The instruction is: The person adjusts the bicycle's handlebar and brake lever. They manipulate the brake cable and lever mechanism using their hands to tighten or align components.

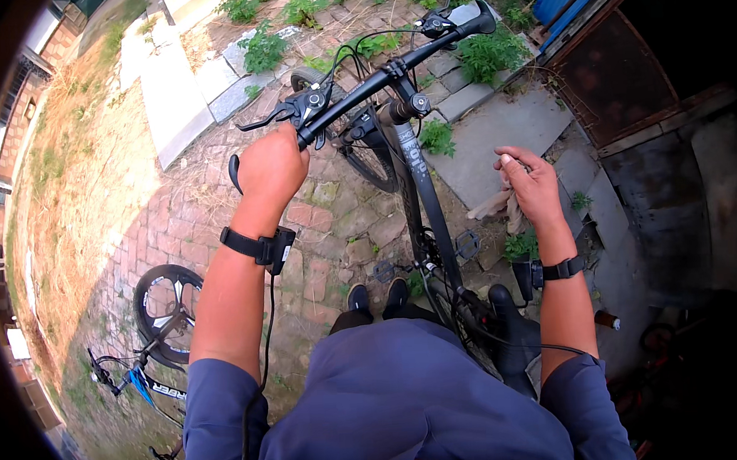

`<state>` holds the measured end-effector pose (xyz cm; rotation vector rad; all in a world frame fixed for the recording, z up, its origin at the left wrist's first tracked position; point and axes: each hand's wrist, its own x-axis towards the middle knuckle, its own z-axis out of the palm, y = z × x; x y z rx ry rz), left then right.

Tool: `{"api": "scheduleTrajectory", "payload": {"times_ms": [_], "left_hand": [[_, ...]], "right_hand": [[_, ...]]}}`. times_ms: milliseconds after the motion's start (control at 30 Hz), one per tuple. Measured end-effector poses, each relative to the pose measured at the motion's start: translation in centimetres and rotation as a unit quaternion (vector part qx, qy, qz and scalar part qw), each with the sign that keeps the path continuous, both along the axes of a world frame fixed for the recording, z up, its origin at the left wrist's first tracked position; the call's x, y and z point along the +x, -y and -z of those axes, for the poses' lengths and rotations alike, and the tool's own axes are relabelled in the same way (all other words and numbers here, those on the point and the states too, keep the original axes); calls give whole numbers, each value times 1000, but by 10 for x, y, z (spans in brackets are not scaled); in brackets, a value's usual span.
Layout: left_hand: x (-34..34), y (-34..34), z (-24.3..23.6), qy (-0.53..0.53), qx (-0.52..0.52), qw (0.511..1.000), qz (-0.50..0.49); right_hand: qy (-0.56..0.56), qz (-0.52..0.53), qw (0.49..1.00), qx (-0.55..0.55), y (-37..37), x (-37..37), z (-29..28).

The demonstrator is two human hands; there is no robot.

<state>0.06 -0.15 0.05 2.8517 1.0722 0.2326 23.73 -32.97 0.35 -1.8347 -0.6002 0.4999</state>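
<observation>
A black bicycle [434,218] stands upright just to my right, its front wheel [373,167] pointing away from me. My left hand [272,168] is closed around the left handlebar grip [236,172], behind the brake lever [264,119]. The fingers wrap over the far side and are partly hidden. My right hand [531,184] is off the bicycle, over the paving right of the frame. Its fingers are curled on a limp, greyish-beige cloth [498,204] that hangs below the palm. The handlebar [393,72] slants up to the right, and its right grip [479,24] is untouched.
A second, blue and black bicycle [147,383] is at the lower left. The black saddle [516,339] is beside my right forearm. Brick paving [319,233] lies underfoot, with weeds [488,53] and stone slabs [497,140] ahead. A rusty metal panel [614,71] borders the right side.
</observation>
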Motion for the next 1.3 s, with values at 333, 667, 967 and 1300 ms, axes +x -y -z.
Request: {"api": "scheduleTrajectory", "payload": {"times_ms": [333,667,967,1300], "left_hand": [[5,10,-3,-16,-1,999,-34],[-3,14,9,9,47,998,-39],[-2,-6,6,37,58,997,-47],[-16,-11,16,42,53,997,-36]], "right_hand": [[-51,-96,994,2,-168,91,52],[-8,-182,982,-59,-200,117,57],[160,-432,878,132,-205,8,-60],[454,-412,783,-101,-243,-101,-13]]}}
